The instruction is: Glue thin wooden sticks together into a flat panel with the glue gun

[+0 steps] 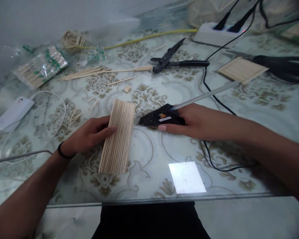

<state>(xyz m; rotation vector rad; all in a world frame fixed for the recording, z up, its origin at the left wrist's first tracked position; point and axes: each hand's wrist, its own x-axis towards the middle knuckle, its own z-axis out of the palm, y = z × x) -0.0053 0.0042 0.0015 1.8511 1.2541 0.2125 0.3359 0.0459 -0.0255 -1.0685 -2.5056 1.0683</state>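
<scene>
Wooden sticks (31, 73) in clear packet (49, 65), beyond stick panel (119, 139)

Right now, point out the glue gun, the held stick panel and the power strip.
Glue gun (157, 116), head view: black body.
Stick panel (120, 139), head view: flat face.
Power strip (208, 35), head view: white casing.

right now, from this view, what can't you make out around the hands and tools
From the head view:
Left hand: fingertips hidden behind the stick panel.
Right hand: most fingers hidden behind the glue gun.
Gun label: too small and blurred to read.
Black scissors: handles cut off by the right edge.
</scene>
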